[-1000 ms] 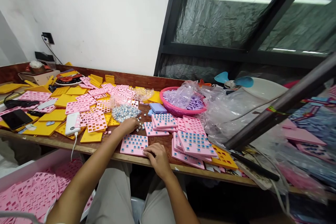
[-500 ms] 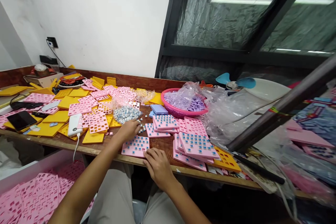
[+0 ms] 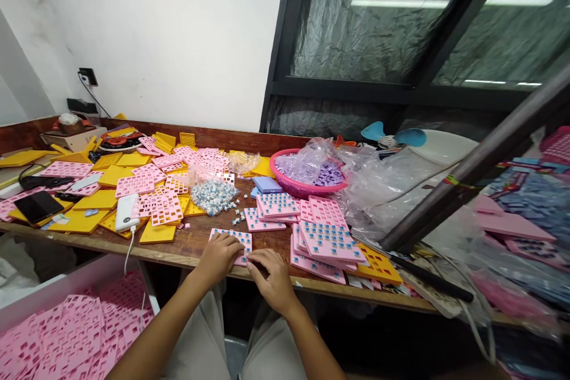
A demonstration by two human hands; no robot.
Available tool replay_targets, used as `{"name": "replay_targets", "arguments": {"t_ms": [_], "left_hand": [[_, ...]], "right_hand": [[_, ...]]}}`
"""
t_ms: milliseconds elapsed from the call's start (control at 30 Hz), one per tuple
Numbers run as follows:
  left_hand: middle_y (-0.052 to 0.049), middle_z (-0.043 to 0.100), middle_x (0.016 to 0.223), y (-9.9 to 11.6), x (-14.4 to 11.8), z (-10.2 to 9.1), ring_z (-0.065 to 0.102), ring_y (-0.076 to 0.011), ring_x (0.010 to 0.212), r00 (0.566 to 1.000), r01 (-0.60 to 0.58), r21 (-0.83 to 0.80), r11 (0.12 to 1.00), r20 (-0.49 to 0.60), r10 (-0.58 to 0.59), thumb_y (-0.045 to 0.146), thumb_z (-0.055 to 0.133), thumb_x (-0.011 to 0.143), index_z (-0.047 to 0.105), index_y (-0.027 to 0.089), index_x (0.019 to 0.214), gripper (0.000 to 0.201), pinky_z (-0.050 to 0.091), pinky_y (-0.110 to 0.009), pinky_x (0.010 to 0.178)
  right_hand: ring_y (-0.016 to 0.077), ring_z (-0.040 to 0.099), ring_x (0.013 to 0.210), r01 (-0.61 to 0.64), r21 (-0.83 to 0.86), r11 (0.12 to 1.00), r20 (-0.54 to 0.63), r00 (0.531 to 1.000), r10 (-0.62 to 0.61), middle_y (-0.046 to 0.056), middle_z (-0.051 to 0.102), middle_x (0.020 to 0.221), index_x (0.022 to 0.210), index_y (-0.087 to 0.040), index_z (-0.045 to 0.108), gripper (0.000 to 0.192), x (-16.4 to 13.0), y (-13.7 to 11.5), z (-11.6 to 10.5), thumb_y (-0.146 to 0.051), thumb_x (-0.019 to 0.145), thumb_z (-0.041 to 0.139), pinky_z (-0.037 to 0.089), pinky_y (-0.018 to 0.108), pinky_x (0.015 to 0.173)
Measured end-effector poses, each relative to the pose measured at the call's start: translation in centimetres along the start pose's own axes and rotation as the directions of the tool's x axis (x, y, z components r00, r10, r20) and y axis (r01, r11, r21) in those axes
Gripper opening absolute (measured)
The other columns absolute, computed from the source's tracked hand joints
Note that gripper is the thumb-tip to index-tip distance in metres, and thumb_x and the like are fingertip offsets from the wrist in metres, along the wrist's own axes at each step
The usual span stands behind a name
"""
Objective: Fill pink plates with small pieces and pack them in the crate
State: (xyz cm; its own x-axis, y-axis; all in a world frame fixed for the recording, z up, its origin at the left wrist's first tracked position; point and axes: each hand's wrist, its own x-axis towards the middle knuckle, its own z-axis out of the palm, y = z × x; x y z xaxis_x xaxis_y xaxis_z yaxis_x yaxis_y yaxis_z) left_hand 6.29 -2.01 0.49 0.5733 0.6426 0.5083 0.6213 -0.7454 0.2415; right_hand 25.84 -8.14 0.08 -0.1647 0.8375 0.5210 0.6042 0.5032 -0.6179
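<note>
At the front edge of the bench a thin pink panel (image 3: pixel 246 239) carries rows of small blue pieces. My left hand (image 3: pixel 221 256) lies over its lower left part, fingers bent and close together; what is under them is hidden. At the panel's right edge my right hand (image 3: pixel 272 278) holds on with thumb and fingertips. Beyond my left hand lies a heap of small white-and-blue pieces (image 3: pixel 214 196), with loose ones scattered toward the panel. To the right, similar pink panels with blue pieces (image 3: pixel 327 241) lie in an uneven stack, and a smaller stack (image 3: pixel 276 206) lies behind.
A pink basket (image 3: pixel 307 191) of purple pieces stands at the back, beside clear plastic bags (image 3: pixel 374 184). Yellow blocks (image 3: pixel 158 233), pink lattice sheets (image 3: pixel 167 208) and a white power bank (image 3: pixel 127 212) fill the left. A dark pole (image 3: pixel 449 184) slants across the right.
My left hand has come back from the heap of small pieces onto the pink panel. A hole near the panel's right edge now shows a blue piece. My right hand stays at the edge.
</note>
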Motion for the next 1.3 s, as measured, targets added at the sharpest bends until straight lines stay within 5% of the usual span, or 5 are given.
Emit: {"name": "replay_targets", "arguments": {"t_ms": [167, 367, 967, 1300], "left_hand": [[-0.007, 0.069, 0.095, 0.7, -0.4, 0.2, 0.058, -0.0225, 0.092, 0.992, 0.112, 0.006, 0.994, -0.066, -0.111, 0.026, 0.048, 0.101, 0.070, 0.021, 0.102, 0.023, 0.046, -0.037, 0.083], [-0.005, 0.071, 0.095, 0.7, -0.4, 0.2, 0.059, -0.0218, 0.093, 0.996, 0.087, -0.046, 0.995, -0.025, -0.089, 0.028, 0.053, 0.099, 0.072, 0.023, 0.099, 0.019, 0.045, -0.038, 0.085], [-0.005, 0.069, 0.096, 1.6, -0.1, 0.9, 0.056, -0.0238, 0.095, 0.998, 0.052, 0.184, 0.982, 0.013, -0.056, 0.025, 0.048, 0.101, 0.066, 0.023, 0.099, 0.018, 0.042, -0.040, 0.083], [-0.004, 0.071, 0.096, 1.6, -0.3, 0.9, 0.057, -0.0234, 0.092, 0.997, 0.083, 0.109, 0.991, -0.021, -0.081, 0.029, 0.048, 0.102, 0.065, 0.022, 0.095, 0.020, 0.041, -0.039, 0.082]], "right_hand": [[0.0240, 0.065, 0.097, -0.056, 0.129, 0.990, -0.072, 0.995, 0.066, 0.007, 0.073, 0.099, 0.097, -0.024, 0.075, 0.017, 0.0, 0.2, -0.5, -0.034, 0.095, 0.062, 0.052, 0.039, 0.088], [0.0238, 0.065, 0.097, -0.079, 0.221, 0.972, -0.117, 0.987, 0.107, 0.008, 0.072, 0.099, 0.095, -0.023, 0.075, 0.018, 0.0, 0.4, -0.7, -0.034, 0.096, 0.060, 0.051, 0.038, 0.088], [0.0231, 0.065, 0.092, -0.078, 0.240, 0.968, -0.136, 0.984, 0.113, 0.008, 0.072, 0.096, 0.091, -0.023, 0.075, 0.021, 0.0, 0.5, -0.9, -0.035, 0.096, 0.059, 0.052, 0.038, 0.085], [0.0220, 0.065, 0.091, -0.084, 0.242, 0.967, -0.133, 0.984, 0.119, 0.007, 0.073, 0.095, 0.091, -0.022, 0.075, 0.021, -0.1, 0.4, -1.2, -0.035, 0.096, 0.060, 0.051, 0.036, 0.084]]}}
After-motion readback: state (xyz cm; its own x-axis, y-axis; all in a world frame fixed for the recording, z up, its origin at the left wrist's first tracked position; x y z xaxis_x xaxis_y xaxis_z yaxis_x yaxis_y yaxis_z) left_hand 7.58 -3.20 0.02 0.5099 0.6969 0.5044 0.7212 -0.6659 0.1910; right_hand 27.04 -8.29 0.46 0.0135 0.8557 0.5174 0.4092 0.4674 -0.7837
